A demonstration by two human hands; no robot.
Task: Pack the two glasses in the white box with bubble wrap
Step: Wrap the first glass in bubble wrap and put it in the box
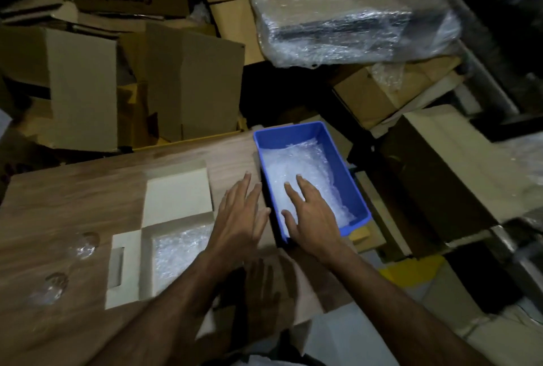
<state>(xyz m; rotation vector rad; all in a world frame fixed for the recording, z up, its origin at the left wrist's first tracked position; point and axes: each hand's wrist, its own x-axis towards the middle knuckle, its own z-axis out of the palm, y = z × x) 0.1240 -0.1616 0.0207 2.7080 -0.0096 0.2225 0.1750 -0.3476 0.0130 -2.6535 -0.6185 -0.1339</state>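
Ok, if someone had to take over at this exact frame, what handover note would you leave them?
Left hand: open, empty, spread over the wooden table between the white box and the blue bin.
Right hand: open, reaching into the blue bin, over the bubble wrap there; not gripping it yet.
White box: open, flaps spread, a layer of bubble wrap already inside.
Two glasses: on the table left of the box, unwrapped.
Done: box lined.
Left: take wrap from the bin, wrap both glasses, place them in the box, close it.
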